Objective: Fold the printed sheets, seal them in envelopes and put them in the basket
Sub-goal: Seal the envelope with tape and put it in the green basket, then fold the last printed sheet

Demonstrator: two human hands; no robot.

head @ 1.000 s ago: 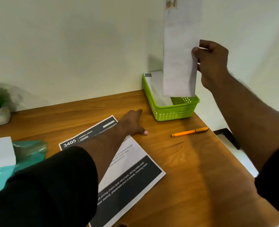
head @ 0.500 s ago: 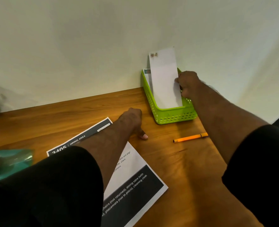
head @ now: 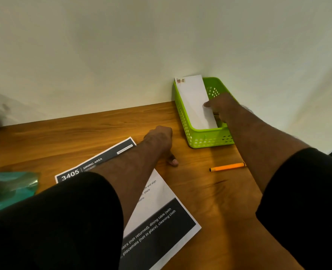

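Fingers (head: 208,104) of right hand (head: 222,108) pinching envelope (head: 195,102), lying slanted inside basket (head: 210,140). We are laying it flat, then letting go gently. Left hand (head: 160,140), fingers curled, resting on desk (head: 210,201) beside basket; printed sheet (head: 161,217) near basket, unfolded.

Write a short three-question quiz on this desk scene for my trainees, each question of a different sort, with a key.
1. True or false: the white envelope lies on the table beside the green basket.
2. Which object lies on the wooden table between the basket and the right forearm? A) orange pen B) scissors C) stapler
3. Fill in: the number printed in the dark header of the printed sheet is ____.

Key: 1 false, the envelope is inside the basket, with the right hand on it. 2 A, the orange pen. 3 3405.
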